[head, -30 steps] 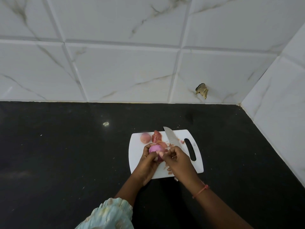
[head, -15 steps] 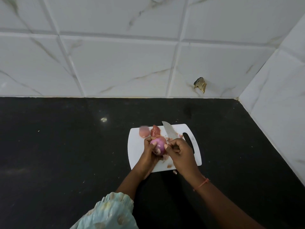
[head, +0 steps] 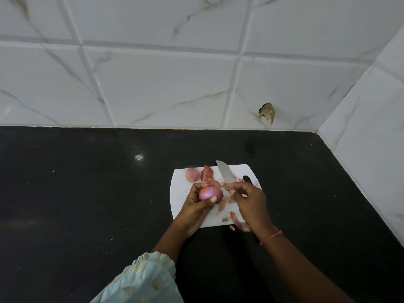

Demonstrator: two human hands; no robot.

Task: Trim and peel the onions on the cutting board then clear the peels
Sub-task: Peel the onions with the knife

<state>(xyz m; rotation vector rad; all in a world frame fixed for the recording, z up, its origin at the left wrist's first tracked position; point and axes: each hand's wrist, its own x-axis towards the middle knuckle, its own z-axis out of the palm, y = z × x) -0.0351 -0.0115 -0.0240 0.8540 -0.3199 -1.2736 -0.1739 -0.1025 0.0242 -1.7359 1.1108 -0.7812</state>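
We see the left hand (head: pixel 194 209) with its grip curled round a purple onion (head: pixel 211 194), thumb across the near side, holding it just above the white cutting board (head: pixel 181 193). Just to the right of that grip, apart from the onion, the right hand (head: pixel 251 200) has its fingers bent and pinching a thin strip of peel (head: pixel 229 186); the knife's handle is hidden under this hand, so we cannot tell whether the hand also holds it. The knife blade (head: pixel 225 172) lies on the board beyond both grips, its tip reaching the far edge.

The board carries what is there: beyond the left grip, at the far left corner, sits a pale peeled onion (head: pixel 192 175), and beside it a piece of reddish skin (head: pixel 206 172). Between and below the two grips lie loose peels (head: pixel 223 204), and a few more peel scraps (head: pixel 241 225) spill over the near edge onto the black tabletop (head: pixel 87 204). The right forearm covers the board's near right corner and part of its handle slot (head: pixel 248 179). A pale patterned sleeve (head: pixel 144 281) is cut off at the bottom edge. A chipped hole (head: pixel 267 112) marks the tiled wall (head: pixel 164 88) behind.
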